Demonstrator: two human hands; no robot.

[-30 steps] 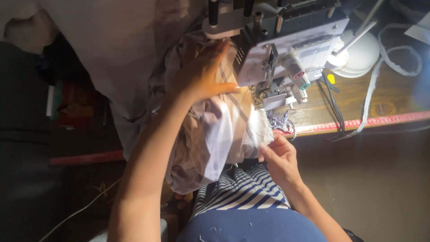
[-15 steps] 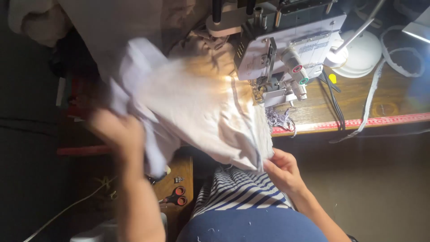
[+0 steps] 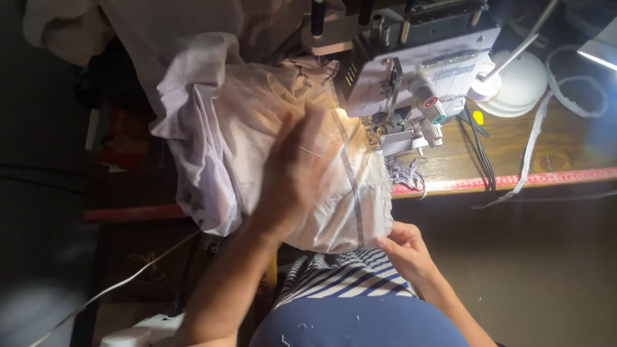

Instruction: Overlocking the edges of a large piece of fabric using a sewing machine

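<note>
A pale, thin piece of fabric (image 3: 212,135) is spread over the table edge in front of a white sewing machine (image 3: 418,71). My left hand (image 3: 299,173) lies flat on the cloth with its fingers spread, a ring on one finger, and looks blurred. My right hand (image 3: 405,250) pinches the cloth's lower right corner just below the table edge. The cloth's right side lies close to the machine's needle area (image 3: 385,132).
A wooden table (image 3: 514,148) carries a measuring strip (image 3: 514,181) along its front edge, a white lamp base (image 3: 514,83), black cables (image 3: 479,141) and a white ribbon (image 3: 533,148). Thread scraps (image 3: 405,172) lie by the machine. More fabric (image 3: 160,26) is heaped at the back left. My striped garment (image 3: 347,276) is below.
My left hand pulled the fabric out to the left, then came back to the right and now presses flat on it. My right hand kept hold of the corner.
</note>
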